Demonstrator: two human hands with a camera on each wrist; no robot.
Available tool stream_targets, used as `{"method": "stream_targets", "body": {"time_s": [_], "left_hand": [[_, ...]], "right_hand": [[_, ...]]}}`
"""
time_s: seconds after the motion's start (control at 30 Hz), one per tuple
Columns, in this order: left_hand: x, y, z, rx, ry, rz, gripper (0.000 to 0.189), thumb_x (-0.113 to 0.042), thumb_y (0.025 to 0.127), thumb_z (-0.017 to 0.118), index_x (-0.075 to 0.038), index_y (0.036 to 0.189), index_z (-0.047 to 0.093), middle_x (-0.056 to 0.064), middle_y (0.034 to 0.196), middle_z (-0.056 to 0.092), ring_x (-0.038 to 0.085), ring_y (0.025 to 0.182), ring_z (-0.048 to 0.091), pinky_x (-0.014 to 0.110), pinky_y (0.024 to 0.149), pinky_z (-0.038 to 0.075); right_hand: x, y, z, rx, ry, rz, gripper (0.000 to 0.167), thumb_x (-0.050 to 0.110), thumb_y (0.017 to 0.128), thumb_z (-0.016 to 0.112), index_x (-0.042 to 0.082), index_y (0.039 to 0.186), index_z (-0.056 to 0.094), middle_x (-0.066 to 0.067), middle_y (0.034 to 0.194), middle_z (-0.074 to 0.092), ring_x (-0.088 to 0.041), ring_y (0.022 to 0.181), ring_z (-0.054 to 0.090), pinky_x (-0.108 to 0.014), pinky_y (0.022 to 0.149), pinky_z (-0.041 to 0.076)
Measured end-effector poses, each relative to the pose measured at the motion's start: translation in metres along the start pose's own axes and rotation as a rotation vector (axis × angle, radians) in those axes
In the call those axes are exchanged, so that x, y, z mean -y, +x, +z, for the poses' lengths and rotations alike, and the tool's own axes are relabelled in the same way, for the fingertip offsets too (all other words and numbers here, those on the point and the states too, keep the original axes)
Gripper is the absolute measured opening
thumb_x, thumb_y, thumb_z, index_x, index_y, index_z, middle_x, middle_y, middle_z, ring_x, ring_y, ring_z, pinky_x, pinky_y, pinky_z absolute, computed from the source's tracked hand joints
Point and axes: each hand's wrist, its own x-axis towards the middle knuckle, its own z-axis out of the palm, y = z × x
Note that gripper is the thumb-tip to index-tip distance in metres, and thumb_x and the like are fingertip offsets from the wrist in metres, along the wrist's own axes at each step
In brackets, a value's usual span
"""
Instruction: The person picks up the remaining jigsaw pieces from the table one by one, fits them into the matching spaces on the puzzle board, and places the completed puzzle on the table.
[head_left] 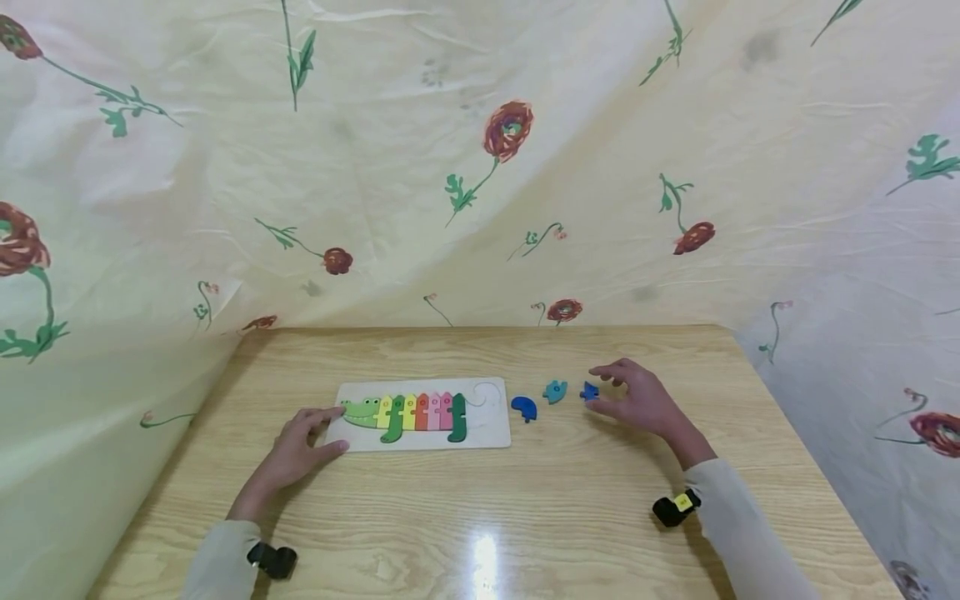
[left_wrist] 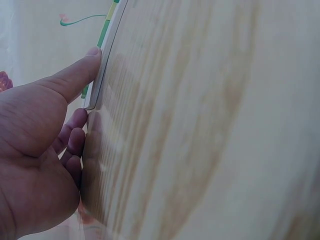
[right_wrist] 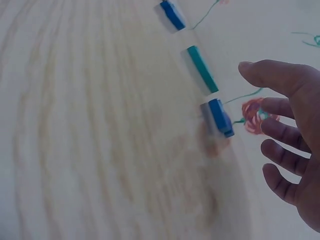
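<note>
Board [head_left: 491, 429] lies flat on the table [head_left: 420, 517], crocodile [head_left: 409, 413] filled from head to dark green leg, tail outline [head_left: 487, 392] bare. Curved blue piece [head_left: 524, 407], teal piece [head_left: 556, 392] and small blue piece [head_left: 589, 390] sit in a row off the tail end, probably laid there for easy reach. Left hand [head_left: 292, 452] rests at the board's head end, thumb extended against the near corner, index on the left edge; looks like bracing against sliding, not a wrap. Right hand [head_left: 637, 400] holds nothing: thumb and fingers well apart around the small blue piece, no contact in the right wrist view.
</note>
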Motion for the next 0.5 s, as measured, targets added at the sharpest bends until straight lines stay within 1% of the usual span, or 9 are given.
{"method": "stream_targets", "body": {"time_s": [0.17, 0.33, 0.5], "left_hand": [[0.001, 0.0, 0.0, 0.001, 0.009, 0.004, 0.067, -0.039, 0.092, 0.076, -0.016, 0.151, 0.052, 0.021, 0.146, 0.043, 0.043, 0.13, 0.04, 0.066, 0.104, 0.034], [0.002, 0.0, 0.0, 0.0, 0.014, 0.007, 0.068, -0.041, 0.092, 0.076, -0.016, 0.151, 0.052, 0.021, 0.146, 0.043, 0.043, 0.131, 0.04, 0.067, 0.104, 0.032], [0.003, 0.0, 0.0, -0.002, 0.015, 0.005, 0.068, -0.04, 0.092, 0.076, -0.016, 0.151, 0.052, 0.022, 0.147, 0.042, 0.044, 0.131, 0.039, 0.067, 0.104, 0.031]], "right_hand": [[-0.006, 0.0, 0.003, 0.03, -0.025, 0.031, 0.062, 0.037, 0.083, 0.085, 0.003, 0.132, 0.067, -0.015, 0.115, 0.063, -0.034, 0.102, 0.062, -0.051, 0.083, 0.052], [-0.01, 0.001, 0.005, 0.045, -0.039, 0.037, 0.063, 0.038, 0.083, 0.086, 0.001, 0.131, 0.066, -0.017, 0.114, 0.063, -0.033, 0.1, 0.062, -0.051, 0.082, 0.053], [-0.015, 0.001, 0.007, 0.071, -0.024, 0.067, 0.064, 0.04, 0.083, 0.086, 0.002, 0.13, 0.067, -0.013, 0.111, 0.063, -0.027, 0.096, 0.059, -0.045, 0.082, 0.051]]}}
